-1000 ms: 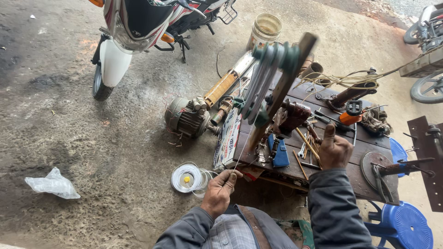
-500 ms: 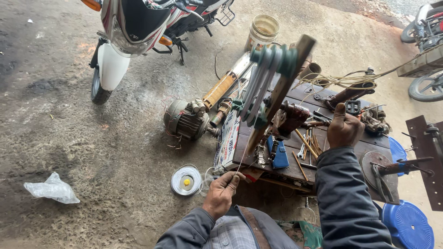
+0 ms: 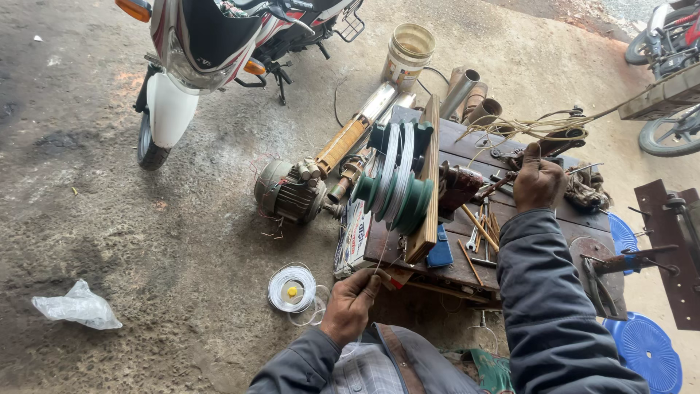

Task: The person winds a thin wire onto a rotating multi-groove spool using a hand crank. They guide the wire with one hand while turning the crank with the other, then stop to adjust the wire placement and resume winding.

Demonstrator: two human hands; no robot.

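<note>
A green stepped winding former (image 3: 394, 186) wrapped with pale wire is fixed to an upright wooden board (image 3: 426, 182) on a dark, cluttered workbench (image 3: 532, 252). My left hand (image 3: 351, 303) is at the bench's front edge, fingers pinched on a thin wire that runs up toward the former. My right hand (image 3: 538, 182) is farther back over the bench, closed round a dark crank handle beside the former. A flat spool of white wire (image 3: 292, 288) lies on the concrete floor just left of my left hand.
An electric motor (image 3: 288, 191) and a long pump tube (image 3: 350, 138) lie left of the bench. A scooter (image 3: 204, 51) stands at the back left, with a bucket (image 3: 408, 51) and pipes (image 3: 470, 95) behind the bench. Blue stools (image 3: 645, 350) stand right, and a plastic bag (image 3: 76, 306) lies left.
The wooden board and green former have swung from a slant to nearly upright. My right hand has moved away from me with the handle. My left hand stays at the bench edge.
</note>
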